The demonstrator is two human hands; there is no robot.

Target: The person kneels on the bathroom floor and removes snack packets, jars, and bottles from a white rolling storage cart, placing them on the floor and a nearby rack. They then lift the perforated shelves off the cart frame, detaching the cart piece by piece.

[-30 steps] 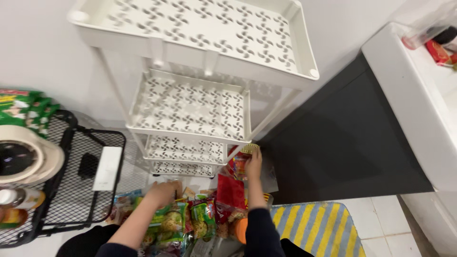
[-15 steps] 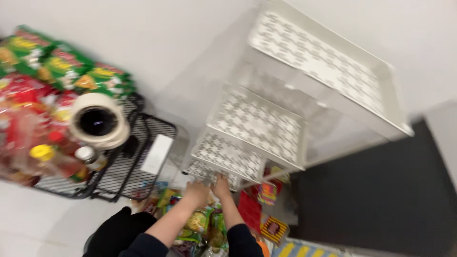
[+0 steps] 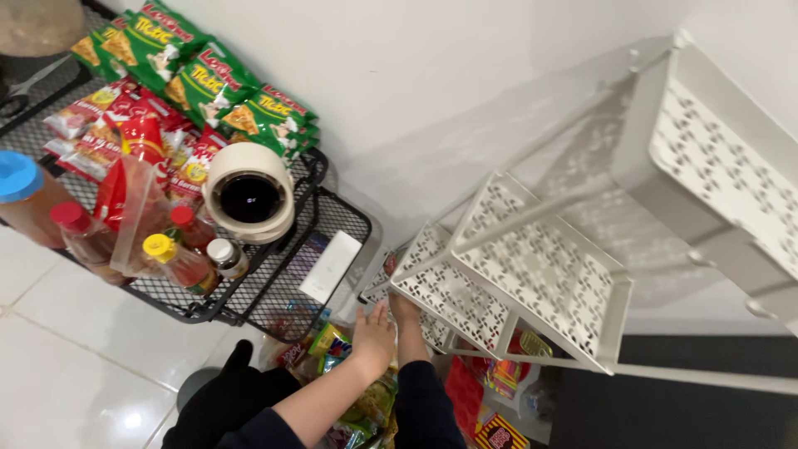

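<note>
At the foot of the white perforated shelf rack (image 3: 540,266), both hands are reaching in low. The left hand (image 3: 371,337) is hovering with its fingers spread open just beside the rack's lowest tray (image 3: 440,291), over a heap of colourful snack packets (image 3: 349,366) lying on the floor. The right hand (image 3: 405,309) is pressing up against the front edge of that lowest tray; the tray is hiding its fingers, so I cannot tell whether it is gripping. More red and yellow packets (image 3: 499,407) are sitting under the rack, crowding the space beneath it. To the left of the rack, a black wire basket (image 3: 274,283) is standing on the pale tiled floor, holding sauce bottles (image 3: 179,262), a round white container (image 3: 249,199), a flat white box (image 3: 331,266) and green snack bags (image 3: 208,79) stacked against the wall.
</note>
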